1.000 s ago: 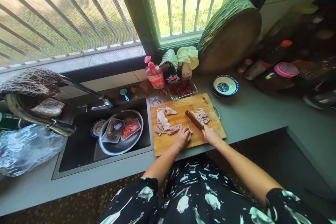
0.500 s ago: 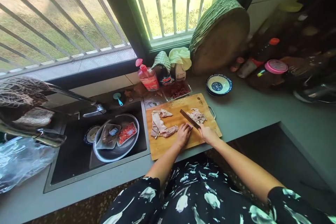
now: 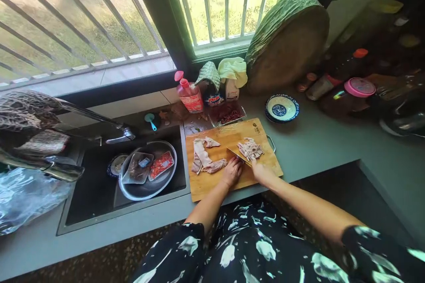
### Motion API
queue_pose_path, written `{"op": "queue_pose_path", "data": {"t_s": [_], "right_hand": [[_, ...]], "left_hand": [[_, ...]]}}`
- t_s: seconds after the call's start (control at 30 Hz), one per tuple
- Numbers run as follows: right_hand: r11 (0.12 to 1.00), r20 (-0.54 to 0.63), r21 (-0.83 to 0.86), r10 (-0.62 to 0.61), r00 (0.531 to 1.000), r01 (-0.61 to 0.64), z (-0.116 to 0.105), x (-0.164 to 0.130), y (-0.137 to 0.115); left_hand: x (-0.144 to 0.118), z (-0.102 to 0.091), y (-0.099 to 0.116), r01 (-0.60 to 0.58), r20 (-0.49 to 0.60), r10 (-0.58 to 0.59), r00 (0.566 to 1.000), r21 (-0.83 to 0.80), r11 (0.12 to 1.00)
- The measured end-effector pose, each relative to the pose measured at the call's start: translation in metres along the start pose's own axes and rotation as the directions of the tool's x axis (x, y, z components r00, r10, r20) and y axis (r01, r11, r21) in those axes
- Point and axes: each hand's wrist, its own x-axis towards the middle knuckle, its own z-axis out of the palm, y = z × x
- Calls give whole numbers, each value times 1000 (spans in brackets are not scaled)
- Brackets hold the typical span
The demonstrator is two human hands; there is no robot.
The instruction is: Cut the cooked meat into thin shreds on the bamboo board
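My right hand (image 3: 260, 172) grips the handle of a kitchen knife (image 3: 238, 154), whose blade points to the far left over the wooden cutting board (image 3: 206, 189). Close against the blade, my left hand (image 3: 233, 171) has its fingers curled down on a piece of meat, which is mostly hidden under them. Beyond the knife lies a small heap of sliced meat (image 3: 251, 148). Larger pale strips of meat (image 3: 201, 155) rest on the left half of the board.
Left of the board, a metal basin (image 3: 171, 177) with two wrapped packs stands in the sink (image 3: 89, 190). Behind the board are a tray of dark red meat (image 3: 229, 114) and a pink pump bottle (image 3: 191, 97). Blue-and-white dishes (image 3: 282, 108) sit at the back right.
The knife blade has come down and nearer my left hand, with its flat side showing less. My left hand stays on the board. The whole view has shifted slightly.
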Motion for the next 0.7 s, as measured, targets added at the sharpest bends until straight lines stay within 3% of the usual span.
{"op": "queue_pose_path", "data": {"t_s": [0.13, 0.33, 0.6, 0.7], "right_hand": [[999, -48, 37, -16, 999, 18, -10, 26, -15], [988, -32, 115, 111, 993, -107, 4, 8, 17], [998, -54, 49, -30, 998, 33, -9, -1, -6], [999, -11, 11, -43, 999, 43, -4, -7, 2]], "left_hand": [[0, -1, 2, -6, -24, 6, 1000, 7, 1000], [-4, -10, 7, -9, 21, 9, 1000, 2, 1000], [-5, -4, 2, 4, -12, -3, 1000, 25, 1000], [-5, -3, 1, 4, -14, -4, 1000, 16, 1000]]}}
